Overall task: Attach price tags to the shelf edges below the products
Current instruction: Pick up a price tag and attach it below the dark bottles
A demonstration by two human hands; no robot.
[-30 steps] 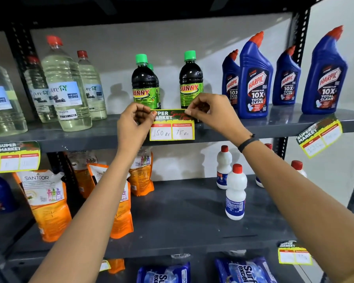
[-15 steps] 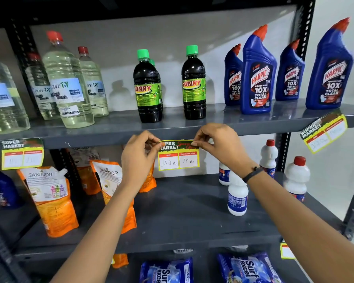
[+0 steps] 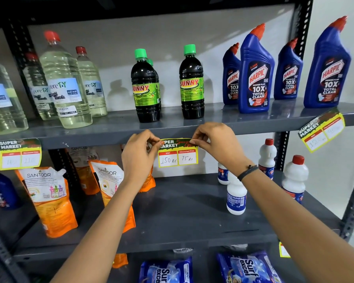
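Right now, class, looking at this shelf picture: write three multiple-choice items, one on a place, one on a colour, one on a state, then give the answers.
1. Where is the held price tag?
A. Below the Sunny bottles
B. Below the Harpic bottles
C. On the floor

2. What colour are the Sunny bottles' caps?
A. Red
B. Green
C. White

3. How is the tag held?
A. By one hand
B. By nobody
C. By both hands

Answers: A, it hangs at the shelf edge under the Sunny bottles; B, caps are green; C, left hand and right hand pinch its top corners.
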